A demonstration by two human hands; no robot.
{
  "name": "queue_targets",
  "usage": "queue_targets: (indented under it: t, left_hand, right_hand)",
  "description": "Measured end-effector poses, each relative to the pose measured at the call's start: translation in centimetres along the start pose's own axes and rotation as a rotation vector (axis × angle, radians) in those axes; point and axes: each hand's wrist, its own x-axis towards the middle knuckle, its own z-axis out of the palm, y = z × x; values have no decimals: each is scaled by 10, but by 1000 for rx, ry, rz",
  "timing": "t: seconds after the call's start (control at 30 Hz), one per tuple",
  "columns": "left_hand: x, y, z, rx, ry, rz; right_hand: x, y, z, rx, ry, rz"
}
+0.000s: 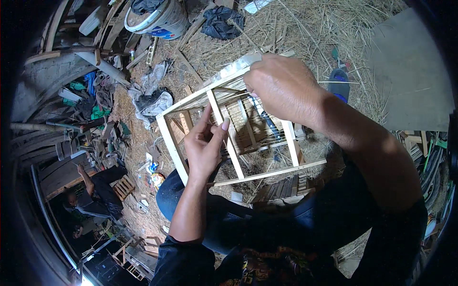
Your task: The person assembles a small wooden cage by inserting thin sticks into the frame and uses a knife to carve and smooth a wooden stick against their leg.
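A pale wooden cage frame (231,148) with rows of thin rods rests tilted over my lap. My left hand (202,148) is at its middle crossbar, the thumb lying over the bar and the index finger stretched up along the other side. Up at the far right part of the frame, my right hand (284,88) is closed in a pinch with its knuckles upward. From behind it a thin stick (341,82) pokes out to the right. The pinching fingertips are partly hidden by the hand itself.
A white bucket (164,21) and a black plastic bag (223,23) stand beyond the cage among straw and wood scraps. A grey board (412,71) lies at right. On the left, another person (98,193) sits low near a small wooden crate (125,187).
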Motion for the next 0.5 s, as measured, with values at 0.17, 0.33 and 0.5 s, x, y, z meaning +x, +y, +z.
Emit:
queue_targets:
  t: [0.17,0.33,0.5]
  left_hand:
    - [0,0,-2,13,7,15]
    - [-2,4,1,9,11,-2]
    - [-2,2,0,17,15,9]
  right_hand:
    - [3,-1,0,31,-11,13]
    - [3,1,3,45,-3,6]
    - [5,-1,2,12,-49,27]
